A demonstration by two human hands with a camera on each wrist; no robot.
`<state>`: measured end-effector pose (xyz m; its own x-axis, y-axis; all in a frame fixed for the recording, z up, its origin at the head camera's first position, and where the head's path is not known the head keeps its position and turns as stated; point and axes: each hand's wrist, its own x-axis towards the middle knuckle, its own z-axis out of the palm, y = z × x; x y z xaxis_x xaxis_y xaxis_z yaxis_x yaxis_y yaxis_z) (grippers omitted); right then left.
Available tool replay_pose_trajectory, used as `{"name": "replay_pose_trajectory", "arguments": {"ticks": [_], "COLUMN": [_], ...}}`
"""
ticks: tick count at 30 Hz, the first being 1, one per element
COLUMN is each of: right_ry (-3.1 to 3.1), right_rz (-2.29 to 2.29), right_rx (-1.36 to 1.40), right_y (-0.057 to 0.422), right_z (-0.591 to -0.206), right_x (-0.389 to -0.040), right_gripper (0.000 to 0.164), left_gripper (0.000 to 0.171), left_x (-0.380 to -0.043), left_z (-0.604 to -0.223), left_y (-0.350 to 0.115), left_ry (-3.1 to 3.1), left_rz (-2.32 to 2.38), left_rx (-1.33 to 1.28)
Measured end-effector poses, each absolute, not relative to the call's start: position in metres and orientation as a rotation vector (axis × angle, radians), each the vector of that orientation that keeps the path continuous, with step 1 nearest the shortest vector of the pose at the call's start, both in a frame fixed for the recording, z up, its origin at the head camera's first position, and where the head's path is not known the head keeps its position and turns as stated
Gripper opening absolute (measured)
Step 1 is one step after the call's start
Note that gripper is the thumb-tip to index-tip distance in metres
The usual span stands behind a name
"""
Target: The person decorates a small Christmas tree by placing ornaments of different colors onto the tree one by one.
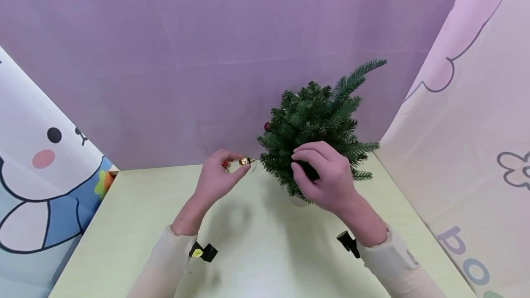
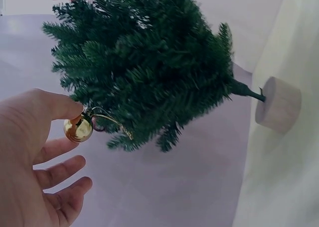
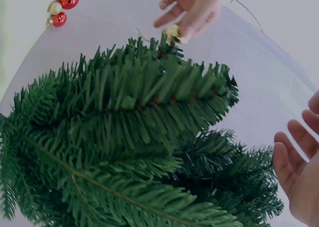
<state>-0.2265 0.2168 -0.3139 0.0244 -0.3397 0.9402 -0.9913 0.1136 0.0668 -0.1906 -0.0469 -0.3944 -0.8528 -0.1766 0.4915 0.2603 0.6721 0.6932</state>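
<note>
My left hand (image 1: 221, 174) pinches a gold ball ornament (image 2: 78, 128) between thumb and index finger. A thin gold hanging string (image 2: 119, 127) trails from its cap towards the tree. Directly beside the ornament stands a small artificial Christmas tree (image 1: 310, 123) with dense green branches. In front of the tree's right half is my right hand (image 1: 325, 176), fingers bent and thumb apart. The right wrist view shows those right fingers (image 3: 299, 137) loosely curved beside the branches, holding nothing. A dark red ball (image 1: 267, 126) sits at the tree's left side.
The tree's trunk rises from a round, pale base (image 2: 281, 107) on the light table (image 1: 145, 206). More red and gold balls (image 3: 62, 7) lie beyond my left hand, partly hidden in the head view. A purple cloth (image 1: 186, 59) hangs behind; printed cloths flank the table.
</note>
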Motion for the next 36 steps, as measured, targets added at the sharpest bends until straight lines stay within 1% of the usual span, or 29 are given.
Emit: {"name": "replay_pose_trajectory", "arguments": {"ticks": [10,18,30,36], "right_ry": [-1.832,-2.005,-2.042,-2.023], "right_rz": [0.859,0.726,0.657,0.693], "right_rx": [1.304,1.199,0.987,0.91], "right_y": [0.208,0.193,0.163,0.156], "right_z": [-0.331,-0.341,-0.349,-0.349], "right_x": [-0.23,-0.227,-0.219,-0.222], "right_gripper": [0.01,0.01,0.021,0.02], "left_gripper": [0.023,0.024,0.025,0.022], "left_x": [-0.187,-0.186,-0.182,-0.183], "left_z": [-0.374,-0.366,-0.352,-0.347], "left_y": [-0.037,-0.035,-0.032,-0.03], "left_ry": [-2.326,-2.318,-2.269,-2.253], "left_rz": [-1.12,-1.137,-1.241,-1.352], "left_rx": [-0.125,-0.172,-0.215,-0.217]}}
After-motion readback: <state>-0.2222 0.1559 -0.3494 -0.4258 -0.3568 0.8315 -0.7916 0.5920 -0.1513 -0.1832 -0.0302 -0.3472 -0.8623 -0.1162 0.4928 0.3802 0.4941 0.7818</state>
